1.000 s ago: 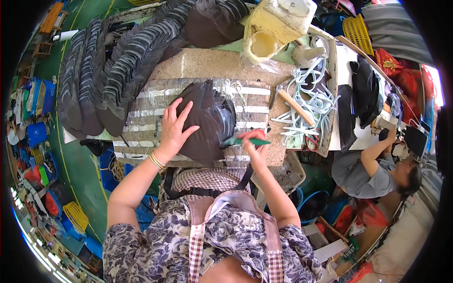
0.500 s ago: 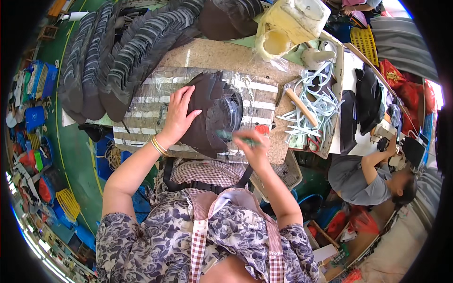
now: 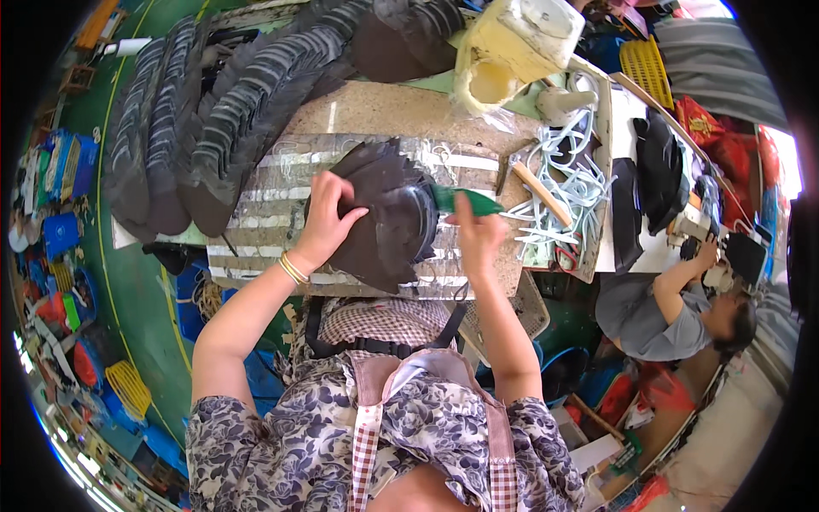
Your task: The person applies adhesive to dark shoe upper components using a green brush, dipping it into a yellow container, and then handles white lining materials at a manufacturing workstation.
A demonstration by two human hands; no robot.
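Observation:
Several dark brown, curved sheet pieces (image 3: 375,224) lie fanned and overlapping in front of me, with a shiny dark band along their right edge. My left hand (image 3: 324,218) rests on their left side, fingers bent and thumb apart, touching the top sheet. In my right hand (image 3: 478,235) is a flat green scraper-like tool (image 3: 467,200), gripped at its right part. Its left end reaches the right edge of the pieces. The exact kind of tool is not plain.
Under the work lies a board with white strips (image 3: 256,206). Long overlapping rows of dark pieces (image 3: 230,128) stand at the far left. At the right are a yellowish container (image 3: 512,51), a wooden-handled hammer (image 3: 542,194) and pale strips (image 3: 580,209). A person (image 3: 657,311) works farther right.
My right hand and the green tool have moved away from me and to the right. My left hand's fingers, laid flat before, are now bent. The pieces sit slightly differently.

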